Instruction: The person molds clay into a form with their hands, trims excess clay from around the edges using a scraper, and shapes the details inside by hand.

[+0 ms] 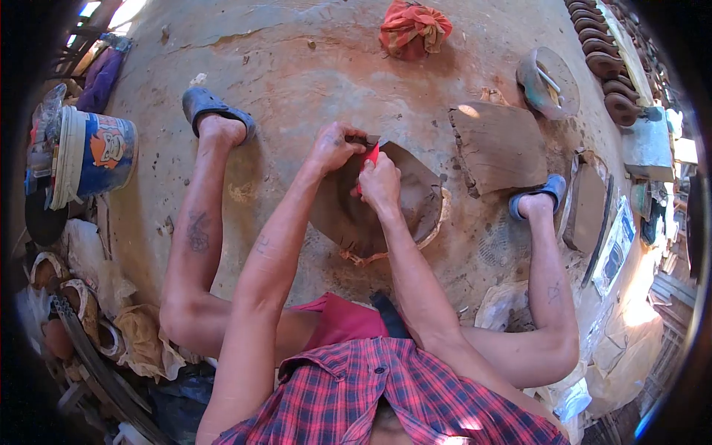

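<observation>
A dark clay sheet (409, 165) lies between my legs, sagging into a hollow, with a ragged pale rim (432, 233) showing along its near and right side. My right hand (381, 182) is closed around a red-handled tool (371, 154), possibly a knife. The tool's tip reaches the far edge of the clay. There my left hand (334, 150) pinches a bit of the clay edge between its fingers. Part of the tool is hidden by my fingers.
To the right lie a thick clay slab (498, 148), a round basin (549, 83) with a stick in it, and another slab (586, 206). A red cloth bundle (415, 31) sits ahead. At left stands a bucket (100, 154). Curved clay pieces (604, 65) line the far right.
</observation>
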`<act>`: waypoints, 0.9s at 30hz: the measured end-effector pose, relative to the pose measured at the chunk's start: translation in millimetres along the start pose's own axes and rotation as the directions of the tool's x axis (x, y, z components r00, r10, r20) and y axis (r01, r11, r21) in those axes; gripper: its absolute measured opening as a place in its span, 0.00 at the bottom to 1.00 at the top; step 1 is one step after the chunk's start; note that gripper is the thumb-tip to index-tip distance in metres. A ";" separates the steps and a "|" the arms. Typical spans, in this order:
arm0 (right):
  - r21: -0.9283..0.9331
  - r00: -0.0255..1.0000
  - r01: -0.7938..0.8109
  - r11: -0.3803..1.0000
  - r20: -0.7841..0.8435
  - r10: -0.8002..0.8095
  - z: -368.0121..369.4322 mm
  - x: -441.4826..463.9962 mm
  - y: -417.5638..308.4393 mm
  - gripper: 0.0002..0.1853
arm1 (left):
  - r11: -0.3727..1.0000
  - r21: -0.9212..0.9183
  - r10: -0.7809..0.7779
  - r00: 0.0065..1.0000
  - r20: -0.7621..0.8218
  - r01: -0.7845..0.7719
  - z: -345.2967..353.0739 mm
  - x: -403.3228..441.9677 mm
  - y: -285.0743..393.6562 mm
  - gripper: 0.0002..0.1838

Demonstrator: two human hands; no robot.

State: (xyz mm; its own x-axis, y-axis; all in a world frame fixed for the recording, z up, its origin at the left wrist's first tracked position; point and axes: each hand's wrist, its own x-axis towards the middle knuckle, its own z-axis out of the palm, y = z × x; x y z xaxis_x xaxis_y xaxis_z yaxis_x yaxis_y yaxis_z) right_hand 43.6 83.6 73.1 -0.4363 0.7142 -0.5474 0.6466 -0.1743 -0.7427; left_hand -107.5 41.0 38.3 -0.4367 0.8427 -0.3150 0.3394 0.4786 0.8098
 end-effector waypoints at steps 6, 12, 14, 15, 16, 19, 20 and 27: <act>-0.027 0.986 0.017 0.999 0.165 -0.012 -3.6 -11.9 -2.9 0.11 | 0.879 -0.470 -0.052 0.997 0.065 0.077 4.3 -3.7 -15.2 0.16; -0.224 0.938 0.138 0.965 0.341 -0.055 2.8 -14.7 12.3 0.11 | 0.674 -0.737 -0.057 0.998 0.023 0.056 -1.8 -20.0 -19.8 0.19; -0.303 0.915 0.183 0.935 0.400 -0.049 -1.6 -16.2 12.2 0.12 | 0.605 -0.795 -0.006 0.999 -0.036 -0.025 -6.2 -29.6 -22.8 0.20; -0.292 0.906 0.214 0.932 0.415 -0.078 -6.7 -16.8 8.1 0.12 | 0.533 -0.839 0.036 0.994 -0.103 -0.106 -10.6 -36.2 -22.8 0.21; -0.279 0.895 0.247 0.928 0.433 -0.108 -11.0 -17.0 3.8 0.12 | 0.534 -0.839 0.033 0.994 -0.108 -0.109 -14.0 -45.3 -23.1 0.21; -0.120 0.988 0.117 0.986 0.116 -0.103 -23.0 -5.8 -1.7 0.14 | 0.355 -0.910 -0.078 0.963 -0.259 -0.216 -23.9 -67.9 -36.2 0.22; -0.122 0.986 0.119 0.985 0.128 -0.103 -23.2 -0.3 -0.1 0.14 | 0.357 -0.908 -0.088 0.960 -0.265 -0.218 -23.9 -74.4 -46.1 0.22; -0.150 0.981 0.149 0.977 0.145 -0.127 -8.6 7.5 8.9 0.12 | 0.530 -0.821 -0.259 0.880 -0.397 -0.214 -15.2 -135.0 -59.2 0.20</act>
State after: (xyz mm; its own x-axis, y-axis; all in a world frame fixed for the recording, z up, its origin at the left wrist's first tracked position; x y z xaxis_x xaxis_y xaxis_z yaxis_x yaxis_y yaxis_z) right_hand 51.5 93.2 65.8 -0.6011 0.6246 -0.4985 0.6607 0.0375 -0.7497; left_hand -81.3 -104.9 40.4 -0.8032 0.5201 -0.2904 -0.4103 -0.1297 0.9027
